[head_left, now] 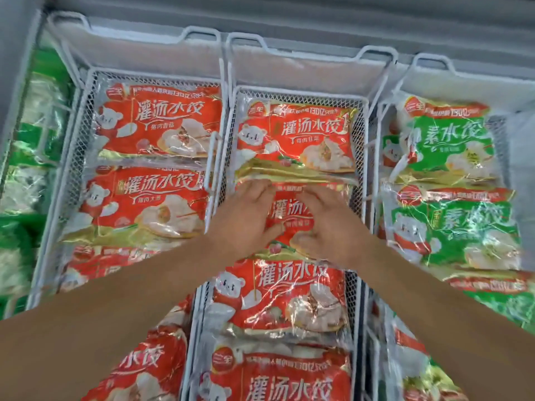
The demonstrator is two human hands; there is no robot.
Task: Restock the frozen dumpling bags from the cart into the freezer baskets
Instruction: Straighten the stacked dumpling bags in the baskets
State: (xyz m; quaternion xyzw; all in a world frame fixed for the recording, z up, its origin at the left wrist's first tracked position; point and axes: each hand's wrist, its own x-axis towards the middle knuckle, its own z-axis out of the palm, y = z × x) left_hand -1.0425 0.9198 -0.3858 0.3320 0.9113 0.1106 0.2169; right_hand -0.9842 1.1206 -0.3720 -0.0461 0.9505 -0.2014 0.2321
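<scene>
A red dumpling bag [285, 211] lies flat in the middle white wire basket [301, 92], second from the back. My left hand [244, 217] rests on its left part with fingers stretched forward, fingertips at the bag's far edge. My right hand [327, 224] lies on its right part, fingers spread, thumb curled in on the plastic. Another red bag [298, 137] sits behind it at the basket's far end. A further red bag [278, 296] overlaps it on the near side. The cart is out of view.
The left basket [86, 91] holds several red bags [159, 123]. The right basket [434, 60] holds green bags [445, 140]. Green packs [31, 134] fill the far left compartment. The frosted freezer wall [289, 13] runs along the back. More red bags [278, 380] lie nearest me.
</scene>
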